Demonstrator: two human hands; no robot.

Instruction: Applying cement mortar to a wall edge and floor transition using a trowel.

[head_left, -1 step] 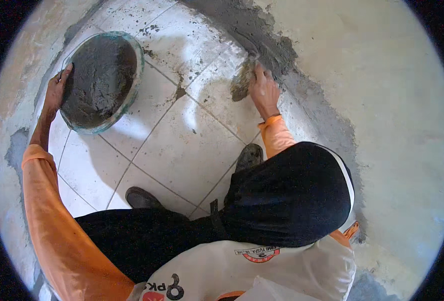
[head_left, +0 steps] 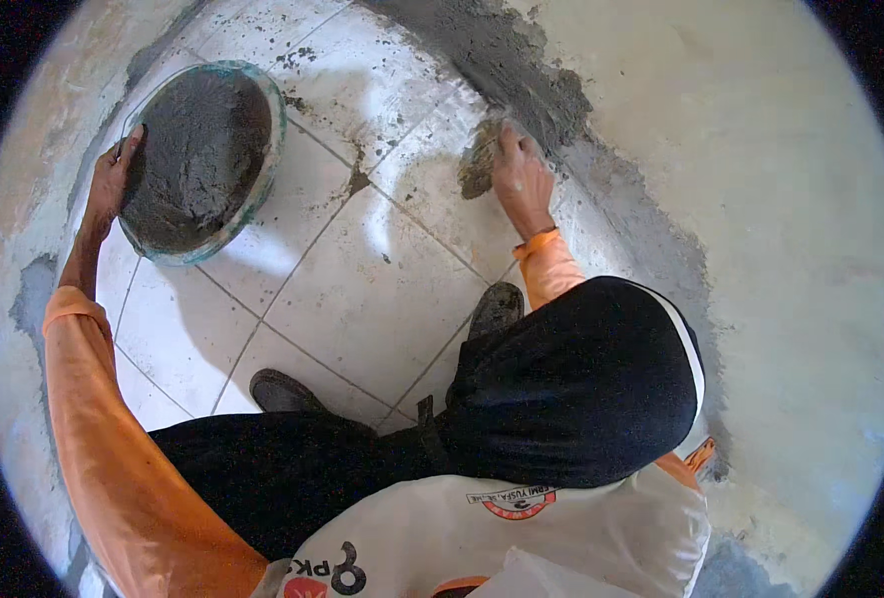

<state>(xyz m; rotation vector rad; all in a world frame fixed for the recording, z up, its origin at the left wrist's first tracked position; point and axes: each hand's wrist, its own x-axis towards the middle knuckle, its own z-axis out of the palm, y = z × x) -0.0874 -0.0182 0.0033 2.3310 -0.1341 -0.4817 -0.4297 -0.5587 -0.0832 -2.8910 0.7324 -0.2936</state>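
Observation:
At the upper left, my left hand (head_left: 115, 177) is closed on the left rim of a round greenish basin (head_left: 274, 149). Dark grey wet mortar (head_left: 197, 159) fills much of the basin, which looks tilted. My right hand (head_left: 524, 184) is wrapped around a trowel (head_left: 479, 161) with a mortar-smeared blade; the fingers hide its handle. The trowel is low by the foot of the right wall, beside a band of fresh dark mortar (head_left: 522, 70).
White floor tiles (head_left: 332, 289) carry spatters and small lumps of mortar. A pale plastered wall (head_left: 781, 199) rises at the right, another wall (head_left: 23, 209) at the left. My dark shoes (head_left: 497, 309) and black-clad bent knee (head_left: 581, 389) are close below my right hand.
My right hand with the trowel has shifted very slightly left and down. The left hand and the basin look almost the same.

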